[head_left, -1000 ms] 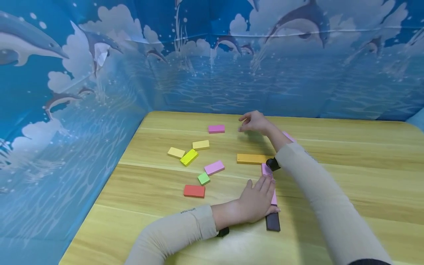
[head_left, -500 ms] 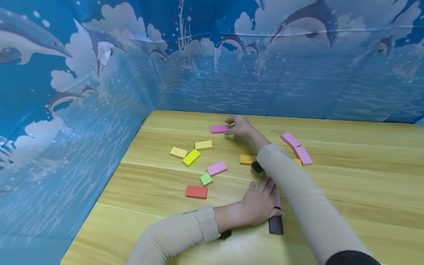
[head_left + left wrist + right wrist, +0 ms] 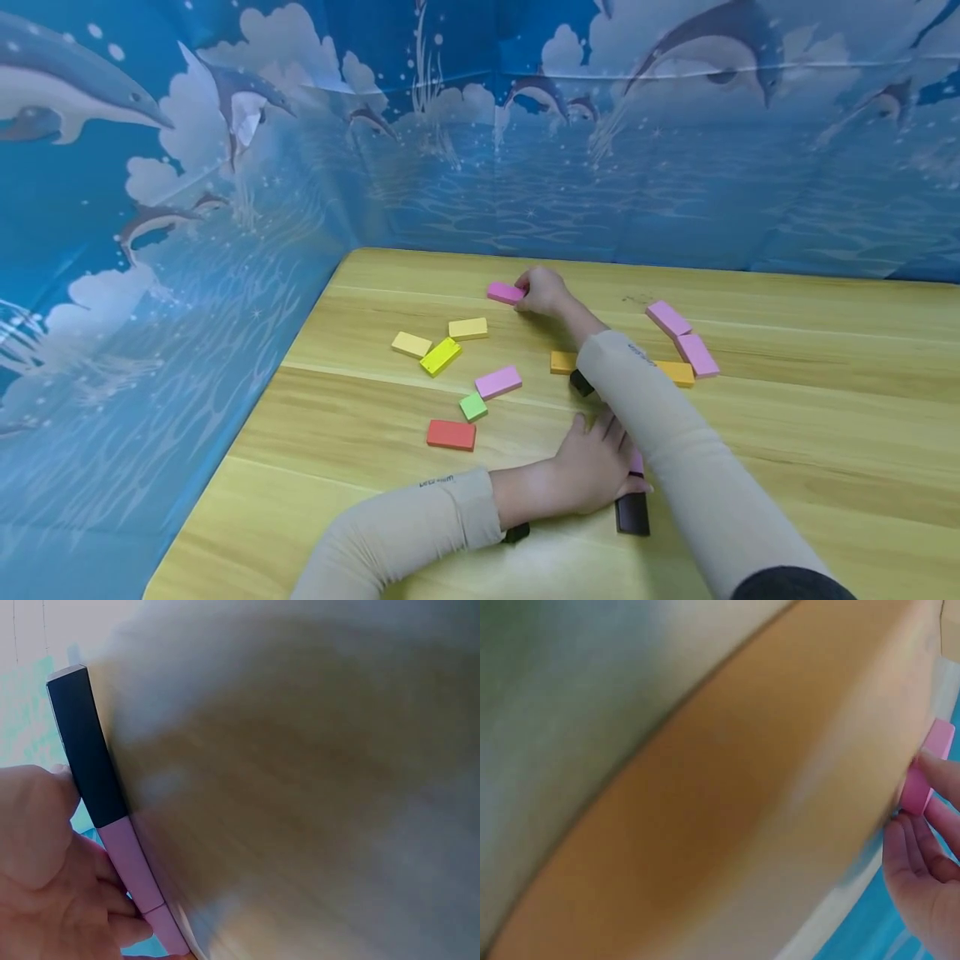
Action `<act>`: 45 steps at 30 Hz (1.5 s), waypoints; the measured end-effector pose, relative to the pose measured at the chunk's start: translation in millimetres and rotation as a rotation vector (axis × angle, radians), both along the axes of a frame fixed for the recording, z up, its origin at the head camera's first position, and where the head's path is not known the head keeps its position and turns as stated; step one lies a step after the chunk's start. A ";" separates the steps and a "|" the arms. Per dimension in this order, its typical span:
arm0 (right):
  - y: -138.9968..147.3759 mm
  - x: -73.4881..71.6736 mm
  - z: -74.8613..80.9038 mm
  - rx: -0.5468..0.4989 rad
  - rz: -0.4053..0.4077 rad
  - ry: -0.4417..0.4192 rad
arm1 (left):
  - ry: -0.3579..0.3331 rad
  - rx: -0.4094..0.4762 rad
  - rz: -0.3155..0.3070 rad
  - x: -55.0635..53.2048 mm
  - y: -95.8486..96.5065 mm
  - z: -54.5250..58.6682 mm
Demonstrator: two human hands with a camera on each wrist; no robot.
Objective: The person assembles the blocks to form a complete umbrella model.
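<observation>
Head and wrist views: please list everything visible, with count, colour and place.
Cloth: 1, blue, behind table
Table: 1, yellowish, under blocks
Yellow blocks: 3, two paler, left
Red block: 1, red, front left
Green block: 1, green, behind red
Middle block: 1, pink, beside green
Orange block: count unclear, orange, middle hidden
Right pair: 2, pink, at orange's right end
Far block: 1, pink, back
Near blocks: 2, pink, behind black
Black block: 1, black, nearest
Wrist devices: 2, black, at cuffs
Sleeves: 2, beige, arms
Band: 1, black, right sleeve
Left hand: 1, bare, at near blocks
Right hand: 1, bare, pinching far block
</observation>
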State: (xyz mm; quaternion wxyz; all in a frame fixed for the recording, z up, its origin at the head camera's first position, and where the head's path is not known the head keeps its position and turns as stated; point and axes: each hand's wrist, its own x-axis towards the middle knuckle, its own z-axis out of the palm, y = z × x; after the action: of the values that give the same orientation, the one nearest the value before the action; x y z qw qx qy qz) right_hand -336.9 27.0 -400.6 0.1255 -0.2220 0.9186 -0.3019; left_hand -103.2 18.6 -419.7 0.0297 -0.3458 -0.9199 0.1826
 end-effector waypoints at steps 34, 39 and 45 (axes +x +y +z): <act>101.9 16.5 24.6 -0.127 -0.136 -0.031 | -0.135 -0.058 0.052 2.3 5.2 3.2; 117.0 20.1 26.5 -0.146 -0.174 -0.040 | -0.139 -0.047 0.047 2.5 3.6 3.1; 132.7 19.8 26.6 -0.125 -0.189 -0.026 | -0.125 -0.044 0.034 2.8 2.7 2.7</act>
State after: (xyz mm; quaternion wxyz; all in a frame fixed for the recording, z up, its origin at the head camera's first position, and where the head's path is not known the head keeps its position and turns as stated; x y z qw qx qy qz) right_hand -317.1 159.7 -374.1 0.0942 -0.1377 0.9132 -0.3719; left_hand -100.5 21.3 -417.0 -0.0383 -0.3414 -0.9214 0.1814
